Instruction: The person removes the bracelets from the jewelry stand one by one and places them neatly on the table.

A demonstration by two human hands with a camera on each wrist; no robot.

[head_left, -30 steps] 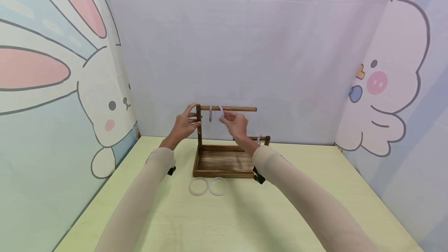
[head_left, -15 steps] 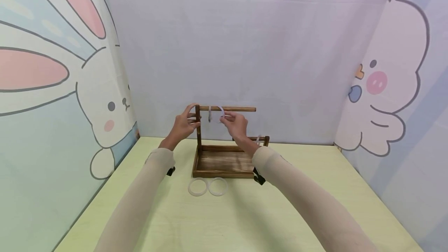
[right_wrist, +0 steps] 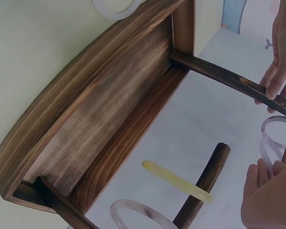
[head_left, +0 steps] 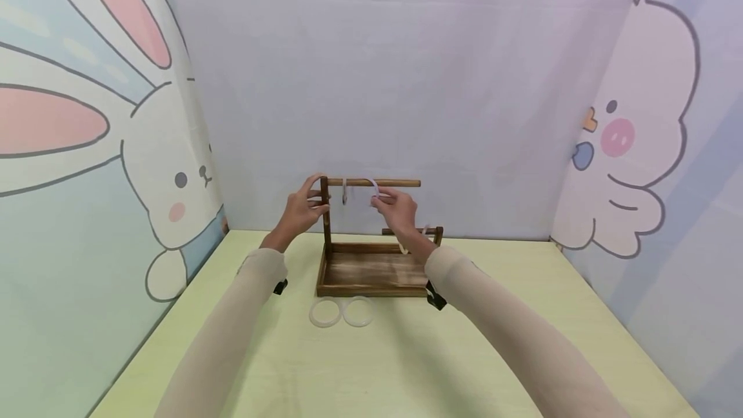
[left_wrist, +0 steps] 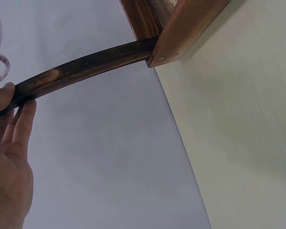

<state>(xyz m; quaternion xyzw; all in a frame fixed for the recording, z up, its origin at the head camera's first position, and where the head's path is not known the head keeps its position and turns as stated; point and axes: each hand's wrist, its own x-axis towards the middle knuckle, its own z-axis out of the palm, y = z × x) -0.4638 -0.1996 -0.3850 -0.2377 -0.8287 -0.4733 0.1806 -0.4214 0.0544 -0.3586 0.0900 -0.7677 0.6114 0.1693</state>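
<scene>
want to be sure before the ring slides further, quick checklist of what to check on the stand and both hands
1. Left hand steadying the dark wooden stand's upright post: ok.
2. Right hand pinching the translucent white ring at the top wooden rod: ok.
3. Ring fully threaded on rod: cannot tell.
4. Rod's free end unobstructed: ok.
5. Other ring hanging on rod, apart from the held one: ok.
6. Two spare clear rings lying flat on the yellow-green table: ok.

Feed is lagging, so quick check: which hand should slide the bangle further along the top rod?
Right, probably. The right hand already pinches the bangle on the top rod. The left hand grips the upright post, steadying the wooden stand.
</scene>
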